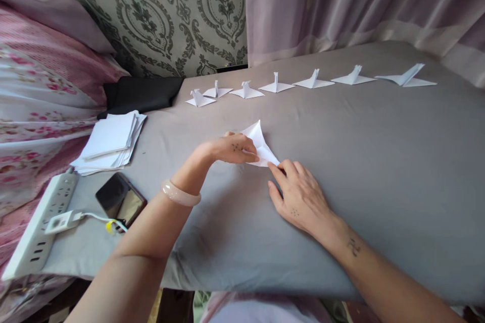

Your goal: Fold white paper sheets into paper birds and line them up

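Note:
A partly folded sheet of white paper (265, 151) lies on the grey cloth in front of me, with creases and pointed corners showing. My left hand (235, 149) comes over its left side, fingers bent down and closed on the paper; the hand hides that part of the sheet. At the paper's lower right corner, the index fingertip of my right hand (299, 189) touches the edge. The right thumb is spread away from the index finger and rests on the cloth.
Several folded paper birds (276, 85) stand in a row at the back. On the left are a stack of white paper (109, 136), a black folded item (142, 93), a phone (119, 199) and a power strip (41, 227) with a plugged-in charger (62, 222) and cable.

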{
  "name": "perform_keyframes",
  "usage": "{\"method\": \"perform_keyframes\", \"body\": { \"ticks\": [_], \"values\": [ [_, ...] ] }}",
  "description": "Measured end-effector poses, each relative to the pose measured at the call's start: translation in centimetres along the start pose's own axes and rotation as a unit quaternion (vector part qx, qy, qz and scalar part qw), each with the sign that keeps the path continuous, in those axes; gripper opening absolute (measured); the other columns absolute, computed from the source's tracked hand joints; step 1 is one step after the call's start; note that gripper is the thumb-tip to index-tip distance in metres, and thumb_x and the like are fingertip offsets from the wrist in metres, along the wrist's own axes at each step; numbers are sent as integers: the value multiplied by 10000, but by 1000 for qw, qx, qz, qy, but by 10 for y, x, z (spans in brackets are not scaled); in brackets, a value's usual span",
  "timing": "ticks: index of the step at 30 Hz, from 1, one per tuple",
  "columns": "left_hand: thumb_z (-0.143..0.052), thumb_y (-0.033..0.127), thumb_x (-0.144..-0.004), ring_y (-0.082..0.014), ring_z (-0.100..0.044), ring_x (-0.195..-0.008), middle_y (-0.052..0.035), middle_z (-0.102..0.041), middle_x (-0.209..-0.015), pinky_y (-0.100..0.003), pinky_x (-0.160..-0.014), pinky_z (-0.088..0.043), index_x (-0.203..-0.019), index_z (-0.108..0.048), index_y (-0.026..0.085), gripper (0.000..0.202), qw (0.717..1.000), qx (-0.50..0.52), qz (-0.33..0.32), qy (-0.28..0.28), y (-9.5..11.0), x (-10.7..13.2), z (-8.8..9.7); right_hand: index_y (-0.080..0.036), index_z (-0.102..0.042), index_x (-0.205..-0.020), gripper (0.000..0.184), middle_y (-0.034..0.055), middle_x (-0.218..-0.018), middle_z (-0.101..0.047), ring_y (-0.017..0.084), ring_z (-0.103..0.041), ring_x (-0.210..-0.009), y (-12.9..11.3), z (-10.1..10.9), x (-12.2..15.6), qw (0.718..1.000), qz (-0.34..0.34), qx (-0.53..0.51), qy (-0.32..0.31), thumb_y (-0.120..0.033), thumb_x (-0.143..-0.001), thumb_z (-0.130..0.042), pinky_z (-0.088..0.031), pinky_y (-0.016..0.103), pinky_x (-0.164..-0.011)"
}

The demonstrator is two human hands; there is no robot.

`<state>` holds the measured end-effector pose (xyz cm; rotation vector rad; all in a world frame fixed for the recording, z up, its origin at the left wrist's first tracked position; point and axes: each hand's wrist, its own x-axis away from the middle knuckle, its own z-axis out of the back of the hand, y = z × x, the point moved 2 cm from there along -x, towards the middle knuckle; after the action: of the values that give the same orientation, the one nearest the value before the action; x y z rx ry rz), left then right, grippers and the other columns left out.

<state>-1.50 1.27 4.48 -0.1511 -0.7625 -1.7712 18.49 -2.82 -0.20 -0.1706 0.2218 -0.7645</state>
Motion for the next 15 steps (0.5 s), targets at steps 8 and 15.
{"method": "perform_keyframes", "body": {
  "ticks": [8,15],
  "values": [
    [-534,382,-809,-190,-576,-916,-8,-675,-834,-305,-910,-323,-912,-697,197,267,994,-65,83,17,10,6,7,-188,-519,-1338,438,100,-1027,-557,232,-478,-930,-2,2,-4,1000,-2,5,-12,-328,-943,-394,-372,360,-795],
    [-585,357,-783,-217,-579,-958,-17,-670,-888,-340,-931,-354,-976,-672,199,264,992,-24,97,79,6,30,8,-189,-535,-1319,442,104,-1007,-543,225,-483,-887,-4,3,-10,1000,-5,14,-20,-364,-937,-397,-367,350,-759]
  ]
}}
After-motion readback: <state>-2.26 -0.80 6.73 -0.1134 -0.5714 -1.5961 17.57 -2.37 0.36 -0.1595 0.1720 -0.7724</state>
